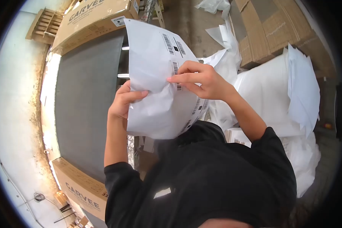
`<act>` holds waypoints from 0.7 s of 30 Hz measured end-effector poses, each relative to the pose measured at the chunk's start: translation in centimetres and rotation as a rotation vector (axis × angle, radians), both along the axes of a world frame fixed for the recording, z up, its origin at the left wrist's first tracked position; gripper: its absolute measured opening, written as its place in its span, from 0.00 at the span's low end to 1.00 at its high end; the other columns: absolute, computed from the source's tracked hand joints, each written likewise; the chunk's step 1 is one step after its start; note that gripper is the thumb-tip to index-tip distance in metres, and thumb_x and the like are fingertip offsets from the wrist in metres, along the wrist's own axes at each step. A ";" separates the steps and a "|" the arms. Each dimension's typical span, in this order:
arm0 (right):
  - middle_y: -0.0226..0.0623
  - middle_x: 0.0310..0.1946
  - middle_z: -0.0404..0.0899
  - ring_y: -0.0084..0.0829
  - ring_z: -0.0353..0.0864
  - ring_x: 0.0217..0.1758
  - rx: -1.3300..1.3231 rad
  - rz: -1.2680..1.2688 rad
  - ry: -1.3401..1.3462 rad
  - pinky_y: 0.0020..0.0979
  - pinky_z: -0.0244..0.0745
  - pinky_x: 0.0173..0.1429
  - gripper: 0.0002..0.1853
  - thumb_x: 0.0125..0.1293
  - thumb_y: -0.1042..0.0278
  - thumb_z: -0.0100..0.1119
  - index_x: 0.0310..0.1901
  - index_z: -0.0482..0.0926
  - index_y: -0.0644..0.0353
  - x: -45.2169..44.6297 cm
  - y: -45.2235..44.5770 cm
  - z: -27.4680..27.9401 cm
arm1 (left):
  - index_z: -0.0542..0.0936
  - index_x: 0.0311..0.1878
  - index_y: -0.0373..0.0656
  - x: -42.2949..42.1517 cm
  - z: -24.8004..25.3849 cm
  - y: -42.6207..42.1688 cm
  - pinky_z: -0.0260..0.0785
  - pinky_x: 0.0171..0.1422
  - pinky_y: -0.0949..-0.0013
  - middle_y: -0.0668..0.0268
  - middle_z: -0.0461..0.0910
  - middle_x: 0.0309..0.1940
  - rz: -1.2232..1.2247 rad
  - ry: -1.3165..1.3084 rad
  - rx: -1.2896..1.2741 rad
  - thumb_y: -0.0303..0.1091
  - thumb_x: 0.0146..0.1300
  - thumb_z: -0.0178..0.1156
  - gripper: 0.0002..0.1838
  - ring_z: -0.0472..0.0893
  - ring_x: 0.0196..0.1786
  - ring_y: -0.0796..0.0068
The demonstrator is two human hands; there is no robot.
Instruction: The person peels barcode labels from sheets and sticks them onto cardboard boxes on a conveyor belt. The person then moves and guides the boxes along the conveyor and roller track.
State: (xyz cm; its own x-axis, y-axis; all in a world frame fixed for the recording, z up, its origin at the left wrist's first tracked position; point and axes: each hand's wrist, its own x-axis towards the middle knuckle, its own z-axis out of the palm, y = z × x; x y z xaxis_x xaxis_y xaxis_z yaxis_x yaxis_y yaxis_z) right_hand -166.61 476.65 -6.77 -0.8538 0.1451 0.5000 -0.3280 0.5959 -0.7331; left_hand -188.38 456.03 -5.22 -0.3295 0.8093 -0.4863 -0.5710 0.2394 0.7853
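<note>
A white sheet of barcode labels (150,60) is held up in front of my chest, creased and curving near its middle. My left hand (123,99) grips its left edge, the thumb lying on the face and the other fingers mostly behind. At the sheet's middle, my right hand (203,79) has its fingers bent together in a pinch beside a printed barcode. Whether a single label is lifted there, I cannot make out. Several black barcodes run along the right part of the sheet.
To the left lies a dark grey belt-like surface (87,95), with a GARVEE carton (98,22) at its far end and another GARVEE carton (81,186) at the near end. White wrapped material (262,91) with loose sheets (302,87) stands right, below brown cardboard (273,30).
</note>
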 end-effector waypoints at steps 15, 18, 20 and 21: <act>0.29 0.29 0.66 0.30 0.71 0.27 0.421 0.253 -0.007 0.33 0.68 0.29 0.19 0.54 0.81 0.68 0.46 0.92 0.47 -22.9 18.1 5.5 | 0.74 0.73 0.26 -21.7 1.1 19.0 0.80 0.69 0.54 0.44 0.84 0.61 -0.025 -0.265 0.205 0.22 0.55 0.67 0.38 0.88 0.59 0.50; 0.30 0.29 0.66 0.31 0.71 0.27 0.370 0.265 0.023 0.34 0.67 0.29 0.15 0.54 0.82 0.68 0.42 0.89 0.50 -25.6 21.2 5.0 | 0.69 0.76 0.24 -23.9 0.7 22.3 0.72 0.78 0.48 0.42 0.78 0.70 0.015 -0.218 0.091 0.22 0.49 0.66 0.45 0.81 0.70 0.46; 0.31 0.29 0.66 0.32 0.72 0.27 0.317 0.280 0.020 0.34 0.68 0.29 0.14 0.54 0.82 0.68 0.40 0.87 0.52 -26.4 22.6 4.6 | 0.69 0.76 0.24 -24.8 0.8 24.0 0.73 0.77 0.49 0.42 0.78 0.69 -0.029 -0.256 0.097 0.23 0.52 0.66 0.43 0.82 0.69 0.46; 0.31 0.29 0.67 0.32 0.72 0.27 0.291 0.286 0.012 0.34 0.68 0.29 0.13 0.54 0.83 0.68 0.39 0.86 0.53 -27.0 23.7 4.3 | 0.69 0.76 0.24 -25.4 0.8 25.1 0.74 0.77 0.50 0.42 0.79 0.69 -0.051 -0.273 0.100 0.23 0.54 0.66 0.43 0.82 0.68 0.46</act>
